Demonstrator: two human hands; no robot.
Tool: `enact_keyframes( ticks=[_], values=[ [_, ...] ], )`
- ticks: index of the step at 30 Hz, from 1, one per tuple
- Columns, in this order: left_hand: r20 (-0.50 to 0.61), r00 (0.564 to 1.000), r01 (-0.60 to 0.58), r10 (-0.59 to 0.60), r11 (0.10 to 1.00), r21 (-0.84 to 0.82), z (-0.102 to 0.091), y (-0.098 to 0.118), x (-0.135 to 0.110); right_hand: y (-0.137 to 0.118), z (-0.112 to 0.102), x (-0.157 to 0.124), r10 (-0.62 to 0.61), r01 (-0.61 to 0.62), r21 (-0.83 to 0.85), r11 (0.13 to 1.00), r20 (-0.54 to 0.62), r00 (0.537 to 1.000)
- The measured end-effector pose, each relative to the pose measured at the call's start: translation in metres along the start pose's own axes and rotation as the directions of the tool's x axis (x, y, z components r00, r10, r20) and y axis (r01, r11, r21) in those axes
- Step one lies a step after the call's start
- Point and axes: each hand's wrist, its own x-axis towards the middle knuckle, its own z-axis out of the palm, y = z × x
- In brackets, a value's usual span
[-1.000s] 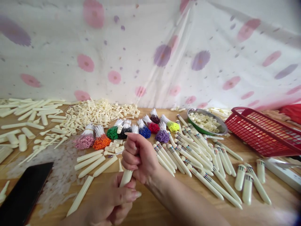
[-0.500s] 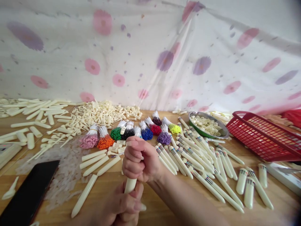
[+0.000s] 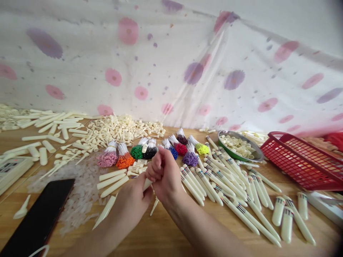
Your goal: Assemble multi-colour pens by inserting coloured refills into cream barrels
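Observation:
My left hand (image 3: pixel 135 194) is closed around a cream pen barrel (image 3: pixel 147 184), of which only a short length shows. Pressed up against it, my right hand (image 3: pixel 166 175) has its fingers curled over the barrel's upper end, which they hide. Just beyond the hands lie bundles of white-stemmed refills with coloured ends, among them an orange bundle (image 3: pixel 124 157) and a purple bundle (image 3: pixel 190 157). Several loose cream barrels (image 3: pixel 114 185) rest left of my hands. A small cream pointed piece (image 3: pixel 154 207) lies beneath my wrists. To the right is a pile of multicolour pens (image 3: pixel 227 171).
A black phone (image 3: pixel 40 214) lies at the front left, beside scattered translucent pieces (image 3: pixel 80 200). Small cream parts (image 3: pixel 118 130) are heaped at the back. A metal bowl (image 3: pixel 259 153) of slotted cream pieces and a red basket (image 3: pixel 300 164) stand to the right, before a flowered plastic sheet (image 3: pixel 166 64).
My left hand has risen along the barrel to meet my right hand, covering most of it. The hands have tilted, and the whole view has shifted slightly.

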Motion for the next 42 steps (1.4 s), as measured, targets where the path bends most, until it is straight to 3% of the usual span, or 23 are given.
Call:
enact_keyframes(
  ticks=[4, 6, 7, 9, 11, 13, 15, 17, 20, 22, 23, 24, 26, 28, 30, 32, 33, 36, 39, 41, 42],
  values=[
    [0.12, 0.992, 0.066, -0.047, 0.984, -0.163, -0.004, 0.004, 0.001, -0.001, -0.005, 0.007, 0.107, -0.108, 0.007, 0.994, 0.114, 0.988],
    [0.302, 0.949, 0.198, -0.088, 0.913, -0.356, -0.007, 0.004, 0.001, -0.004, -0.009, 0.011, 0.182, -0.185, -0.014, 0.983, 0.246, 0.952],
    [0.431, 0.898, 0.302, -0.089, 0.838, -0.455, -0.01, 0.004, 0.0, -0.006, -0.011, 0.012, 0.223, -0.225, -0.029, 0.974, 0.319, 0.921],
    [0.666, 0.746, 0.522, -0.013, 0.633, -0.572, -0.014, 0.002, -0.002, -0.009, -0.015, 0.014, 0.289, -0.294, -0.058, 0.954, 0.444, 0.848],
    [0.772, 0.625, 0.653, 0.112, 0.467, -0.596, -0.016, 0.0, -0.003, -0.012, -0.017, 0.016, 0.339, -0.352, -0.079, 0.933, 0.524, 0.781],
    [0.798, 0.571, 0.704, 0.191, 0.385, -0.596, -0.017, -0.003, -0.004, -0.013, -0.017, 0.016, 0.367, -0.388, -0.092, 0.917, 0.574, 0.732],
    [0.796, 0.567, 0.714, 0.211, 0.355, -0.603, -0.016, -0.003, -0.004, -0.014, -0.017, 0.016, 0.368, -0.38, -0.111, 0.918, 0.59, 0.718],
    [0.764, 0.62, 0.681, 0.179, 0.361, -0.637, -0.015, -0.001, -0.003, -0.014, -0.016, 0.017, 0.321, -0.305, -0.123, 0.944, 0.546, 0.773],
    [0.69, 0.718, 0.6, 0.093, 0.42, -0.681, -0.015, 0.006, -0.003, -0.017, -0.016, 0.017, 0.165, -0.096, -0.177, 0.979, 0.428, 0.888],
    [0.673, 0.737, 0.574, 0.066, 0.465, -0.674, -0.017, 0.01, -0.003, -0.021, -0.019, 0.015, 0.014, 0.134, -0.332, 0.934, 0.408, 0.913],
    [0.676, 0.735, 0.572, 0.06, 0.481, -0.665, -0.018, 0.011, -0.003, -0.024, -0.02, 0.013, -0.06, 0.281, -0.453, 0.846, 0.443, 0.894],
    [0.682, 0.729, 0.572, 0.057, 0.495, -0.654, -0.019, 0.011, -0.004, -0.029, -0.022, 0.011, -0.109, 0.435, -0.57, 0.697, 0.515, 0.85],
    [0.694, 0.719, 0.575, 0.038, 0.529, -0.624, -0.022, 0.012, -0.004, -0.039, -0.025, 0.007, -0.084, 0.69, -0.668, 0.278, 0.699, 0.71],
    [0.7, 0.715, 0.569, 0.006, 0.576, -0.586, -0.024, 0.011, -0.004, -0.051, -0.026, 0.002, 0.079, 0.821, -0.562, -0.096, 0.818, 0.569],
    [0.692, 0.722, 0.536, -0.015, 0.643, -0.546, -0.025, 0.01, -0.004, -0.062, -0.026, -0.003, 0.253, 0.875, -0.377, -0.305, 0.853, 0.456],
    [0.682, 0.73, 0.503, -0.036, 0.704, -0.501, -0.027, 0.008, -0.003, -0.069, -0.026, -0.01, 0.416, 0.887, -0.215, -0.41, 0.821, 0.391],
    [0.684, 0.727, 0.501, -0.05, 0.72, -0.48, -0.027, 0.008, -0.002, -0.071, -0.026, -0.013, 0.481, 0.878, -0.156, -0.453, 0.786, 0.388],
    [0.759, 0.647, 0.588, -0.075, 0.683, -0.433, -0.024, 0.005, 0.0, -0.068, -0.033, -0.017, 0.555, 0.8, -0.05, -0.598, 0.695, 0.458],
    [0.853, 0.522, 0.699, -0.026, 0.586, -0.41, -0.016, 0.001, -0.001, -0.057, -0.043, -0.013, 0.531, 0.768, -0.038, -0.639, 0.701, 0.476],
    [0.861, 0.508, 0.719, -0.017, 0.558, -0.413, -0.009, -0.002, -0.001, -0.049, -0.047, -0.008, 0.533, 0.777, -0.063, -0.627, 0.693, 0.486],
    [0.838, 0.544, 0.69, -0.037, 0.587, -0.422, -0.006, -0.003, -0.001, -0.047, -0.048, -0.006, 0.547, 0.78, -0.08, -0.62, 0.669, 0.503]
  ],
)
